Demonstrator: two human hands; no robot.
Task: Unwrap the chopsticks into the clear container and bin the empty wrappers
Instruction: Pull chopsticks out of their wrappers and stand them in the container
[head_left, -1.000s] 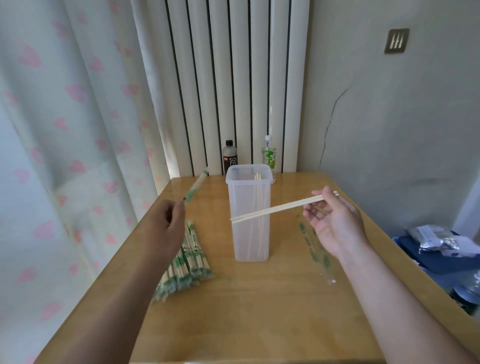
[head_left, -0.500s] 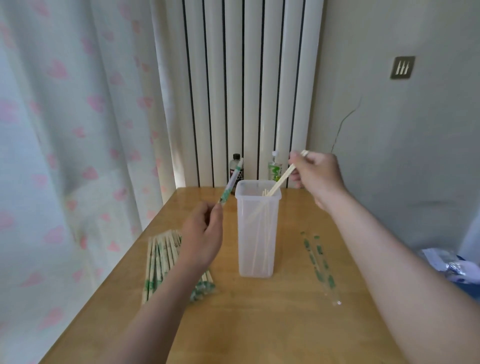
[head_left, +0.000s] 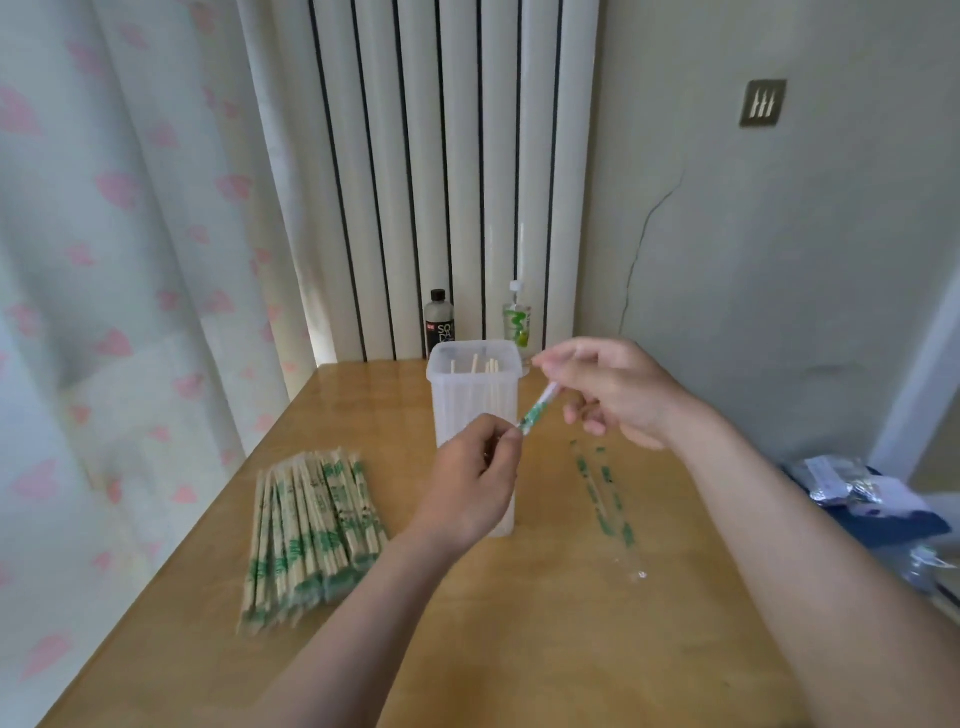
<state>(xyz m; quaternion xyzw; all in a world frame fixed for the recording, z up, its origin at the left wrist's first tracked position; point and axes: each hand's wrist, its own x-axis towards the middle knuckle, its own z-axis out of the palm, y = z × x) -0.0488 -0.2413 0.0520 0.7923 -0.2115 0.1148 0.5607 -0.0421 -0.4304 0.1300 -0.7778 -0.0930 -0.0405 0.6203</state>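
Wrapper (head_left: 537, 408), green print, probably empty: held in the air just in front of the clear container (head_left: 467, 400), tilted up to the right. Left grip (head_left: 472, 483) pinches its lower end. Right grip (head_left: 613, 395) sits at the upper end with fingers curled; can't tell if it's clamped on. Bare chopsticks (head_left: 491, 366) stand in the container. The wrapper is likely thin film: weightless, limp, slippery, so pinch an end or crumple it. The container looks tall and light, so a knock could tip it. The wrapped pile (head_left: 311, 530) lies left, near the worktop (head_left: 519, 649) edge. Loose wrappers (head_left: 602, 499) lie right. No bin is plainly visible; there is room rightward.
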